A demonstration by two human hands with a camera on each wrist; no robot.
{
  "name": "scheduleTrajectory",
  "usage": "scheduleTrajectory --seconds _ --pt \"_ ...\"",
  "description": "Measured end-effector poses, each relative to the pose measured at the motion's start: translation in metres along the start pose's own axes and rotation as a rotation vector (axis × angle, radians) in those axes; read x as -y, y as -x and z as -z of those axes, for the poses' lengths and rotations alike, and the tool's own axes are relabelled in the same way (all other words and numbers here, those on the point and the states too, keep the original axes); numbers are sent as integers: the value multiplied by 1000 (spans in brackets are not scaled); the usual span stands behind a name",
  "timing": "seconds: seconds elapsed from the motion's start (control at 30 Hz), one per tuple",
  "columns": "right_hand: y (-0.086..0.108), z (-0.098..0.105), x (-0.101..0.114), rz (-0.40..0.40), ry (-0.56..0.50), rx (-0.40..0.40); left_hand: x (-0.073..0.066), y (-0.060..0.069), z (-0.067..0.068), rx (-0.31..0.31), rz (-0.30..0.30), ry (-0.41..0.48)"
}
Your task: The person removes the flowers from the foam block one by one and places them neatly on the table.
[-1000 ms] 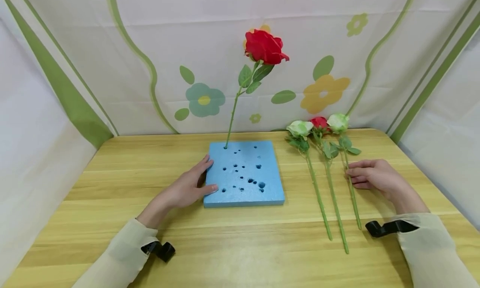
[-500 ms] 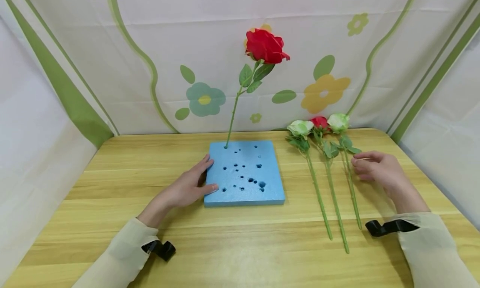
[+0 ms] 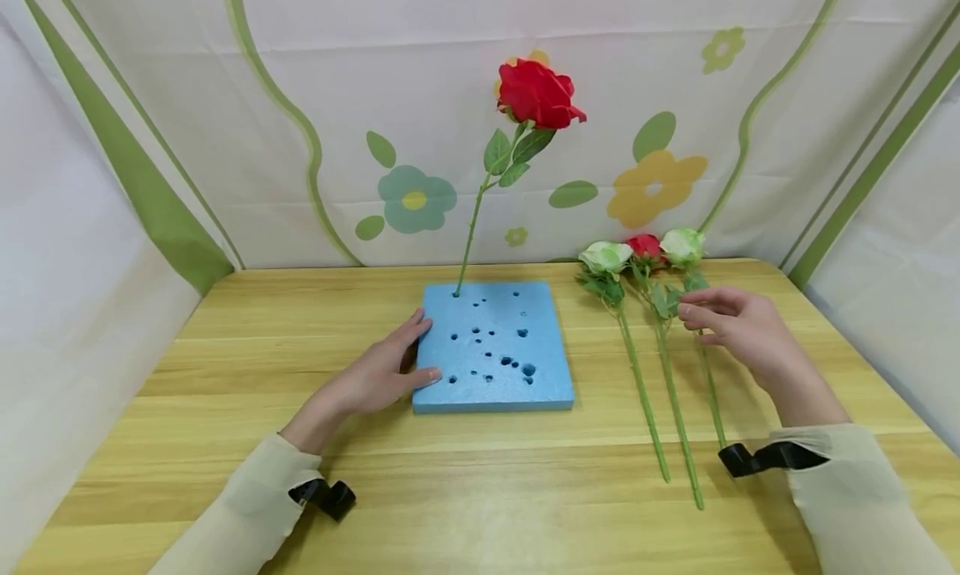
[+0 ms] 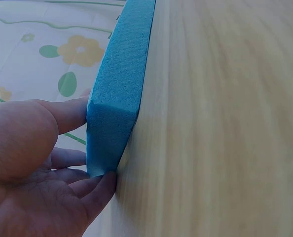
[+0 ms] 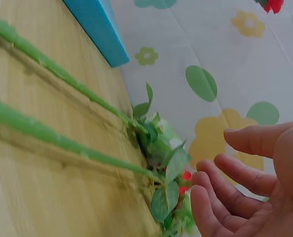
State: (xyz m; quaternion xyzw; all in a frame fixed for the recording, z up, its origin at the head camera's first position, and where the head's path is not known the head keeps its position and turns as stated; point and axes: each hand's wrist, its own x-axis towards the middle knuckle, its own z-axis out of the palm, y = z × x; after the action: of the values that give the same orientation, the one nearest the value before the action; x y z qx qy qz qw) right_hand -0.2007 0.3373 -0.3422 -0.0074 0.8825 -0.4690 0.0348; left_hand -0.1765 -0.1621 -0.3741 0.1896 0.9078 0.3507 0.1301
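My left hand (image 3: pixel 377 369) grips the left edge of a blue foam block (image 3: pixel 480 392), with the thumb over its top and the fingers against its side. The block is pierced by several holes. A red rose (image 3: pixel 540 96) stands tilted right in its back-left hole. My right hand (image 3: pixel 738 329) hovers over the stem of the rightmost pale green-white rose (image 3: pixel 682 247), hiding part of it. In the right wrist view its fingers are loosely bent with nothing between them. To its left lie a second red rose (image 3: pixel 646 246) and another pale green-white rose (image 3: pixel 604 257).
The wooden table (image 3: pixel 525 492) carries the block and the lying roses, whose blooms sit at its back edge. Behind hangs a white curtain (image 3: pixel 420 83) with printed flowers. A black wrist camera (image 3: pixel 768 458) sits on the right sleeve, another (image 3: pixel 324 497) on the left.
My right hand has left the rightmost rose's stem, lifted, and moved up along it toward the leaves. The left hand and the block stay together as before. The head view has shifted slightly.
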Motion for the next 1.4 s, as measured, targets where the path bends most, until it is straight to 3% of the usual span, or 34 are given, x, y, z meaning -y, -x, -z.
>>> scheduleTrajectory --seconds 0.27,0.57,0.8,1.17,1.4 --pt "-18 -29 45 88 -27 -9 -2 -2 0 -6 9 1" --pt "-46 -81 99 152 -278 37 -2 -1 -1 -5 5 -5" --pt "-64 -119 129 200 -424 -9 -1 -2 -1 -5 -2 -5" --pt "-79 -172 155 230 -684 -31 -1 -1 -1 -4 1 6" --pt "-83 -195 163 222 -701 -47 -1 -2 -2 -12 -8 7"
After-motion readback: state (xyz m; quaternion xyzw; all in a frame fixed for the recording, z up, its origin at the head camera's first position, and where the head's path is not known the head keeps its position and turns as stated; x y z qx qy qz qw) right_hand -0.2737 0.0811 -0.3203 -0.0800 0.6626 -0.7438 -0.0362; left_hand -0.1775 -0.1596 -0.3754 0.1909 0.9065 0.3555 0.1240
